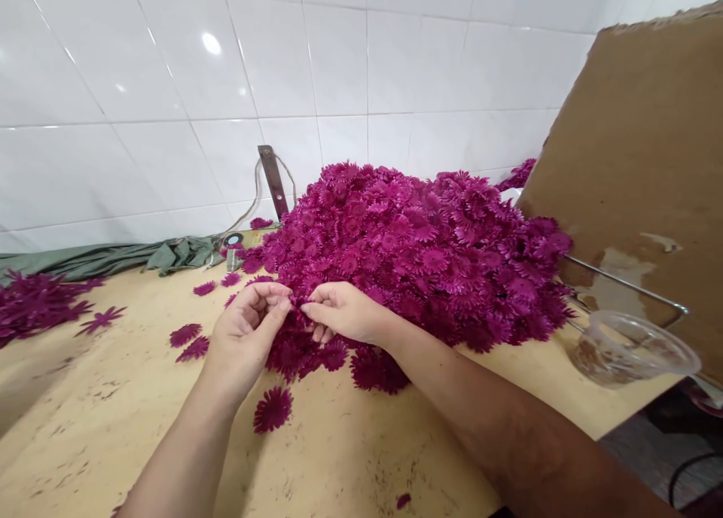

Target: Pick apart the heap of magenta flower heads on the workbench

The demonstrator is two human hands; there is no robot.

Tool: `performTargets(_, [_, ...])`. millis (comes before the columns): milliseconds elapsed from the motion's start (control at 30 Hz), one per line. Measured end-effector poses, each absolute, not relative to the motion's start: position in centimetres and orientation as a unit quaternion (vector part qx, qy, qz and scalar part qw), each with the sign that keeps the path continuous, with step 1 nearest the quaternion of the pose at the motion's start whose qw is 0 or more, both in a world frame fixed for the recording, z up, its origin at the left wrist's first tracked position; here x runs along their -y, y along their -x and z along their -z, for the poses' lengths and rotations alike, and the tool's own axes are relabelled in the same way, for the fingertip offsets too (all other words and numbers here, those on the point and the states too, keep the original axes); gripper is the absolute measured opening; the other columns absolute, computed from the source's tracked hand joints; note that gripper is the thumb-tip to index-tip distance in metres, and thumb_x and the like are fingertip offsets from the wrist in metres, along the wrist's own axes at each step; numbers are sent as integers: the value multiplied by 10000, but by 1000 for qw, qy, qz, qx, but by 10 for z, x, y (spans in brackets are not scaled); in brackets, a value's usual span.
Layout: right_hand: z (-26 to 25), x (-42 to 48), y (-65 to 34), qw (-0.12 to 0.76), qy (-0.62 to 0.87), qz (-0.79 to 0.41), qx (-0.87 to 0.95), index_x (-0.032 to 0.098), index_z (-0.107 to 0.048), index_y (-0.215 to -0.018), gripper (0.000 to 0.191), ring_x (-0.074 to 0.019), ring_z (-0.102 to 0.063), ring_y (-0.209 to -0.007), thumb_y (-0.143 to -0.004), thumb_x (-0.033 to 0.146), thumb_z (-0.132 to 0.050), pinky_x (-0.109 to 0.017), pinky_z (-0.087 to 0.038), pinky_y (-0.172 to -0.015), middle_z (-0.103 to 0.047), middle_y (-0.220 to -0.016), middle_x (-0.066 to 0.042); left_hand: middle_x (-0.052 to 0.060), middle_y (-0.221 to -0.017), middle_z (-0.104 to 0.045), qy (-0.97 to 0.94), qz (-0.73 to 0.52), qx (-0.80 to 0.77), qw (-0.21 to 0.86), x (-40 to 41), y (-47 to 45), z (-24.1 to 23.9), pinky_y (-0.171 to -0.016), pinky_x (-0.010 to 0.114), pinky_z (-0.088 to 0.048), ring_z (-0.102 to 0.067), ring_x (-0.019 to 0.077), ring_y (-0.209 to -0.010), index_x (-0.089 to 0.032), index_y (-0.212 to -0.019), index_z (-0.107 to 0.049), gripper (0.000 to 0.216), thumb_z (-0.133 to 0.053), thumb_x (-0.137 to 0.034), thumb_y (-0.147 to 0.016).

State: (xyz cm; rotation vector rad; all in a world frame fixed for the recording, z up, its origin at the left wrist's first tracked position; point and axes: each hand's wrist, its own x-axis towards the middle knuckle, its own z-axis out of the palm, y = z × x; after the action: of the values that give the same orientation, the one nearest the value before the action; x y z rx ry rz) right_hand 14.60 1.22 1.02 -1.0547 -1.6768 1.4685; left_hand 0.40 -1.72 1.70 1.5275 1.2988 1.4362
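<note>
A big heap of magenta artificial flower pieces (407,254) lies on the table, with petals cut like daisies. Both hands meet at its front left edge. My left hand (255,318) pinches a small magenta flower piece (296,315) between thumb and fingers. My right hand (342,312) is closed at the other side of the same piece, thumb against index finger. Fingers and the heap behind hide most of that piece. Single flower pieces lie around, one (273,409) just below the hands and others (185,334) to the left.
A second pile of flower pieces (39,303) lies at the far left. Green cloth (181,253) runs along the tiled wall (339,59). A metal bar (273,183) stands upright behind the heap. At the right are a clear plastic tub (633,352) and a cardboard sheet (644,156).
</note>
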Motion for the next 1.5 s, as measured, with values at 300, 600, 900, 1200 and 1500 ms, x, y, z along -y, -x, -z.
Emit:
performTargets(300, [-1,-5,-143,416,463,-228,749,195,-377,-657,184,-86,-358,-518,-774,272,-496,-239,-279,-526,-423,-566,46,-55,-517,-397,-669,-376,-593,243,16,-6,-7,-486,237,-277,-353,106,-495,-208,-614,-462,378,-496,-575,-696])
performTargets(600, [-6,-10,-142,438,478,-360,671,193,-366,-642,205,-87,-393,-513,-842,198,-407,-226,-381,-536,-369,-572,45,-43,-534,-340,-692,-421,-462,362,16,-7,-8,-486,230,-281,-304,98,-508,-202,-548,-418,341,-503,-481,-725])
performTargets(900, [-15,-23,-144,499,494,-404,586,190,-391,-594,237,-72,-342,-437,-820,229,-453,-207,-319,-457,-355,-484,68,-37,-535,-334,-685,-444,-423,394,17,-16,-17,-458,229,-270,-282,100,-501,-206,-548,-429,371,-527,-526,-709])
performTargets(1200, [-25,-27,-145,505,530,-310,607,194,-388,-581,243,-94,-361,-527,-809,234,-463,-234,-296,-543,-385,-539,53,-43,-534,-319,-702,-436,-418,377,18,-17,-22,-455,232,-256,-263,97,-496,-209,-554,-400,379,-506,-526,-733])
performTargets(1500, [-27,-35,-155,541,553,-300,559,200,-378,-573,252,-104,-364,-553,-801,232,-478,-238,-324,-569,-393,-562,40,-33,-511,-347,-716,-432,-408,367,25,-12,-27,-448,237,-300,-298,101,-480,-213,-519,-431,366,-554,-500,-709])
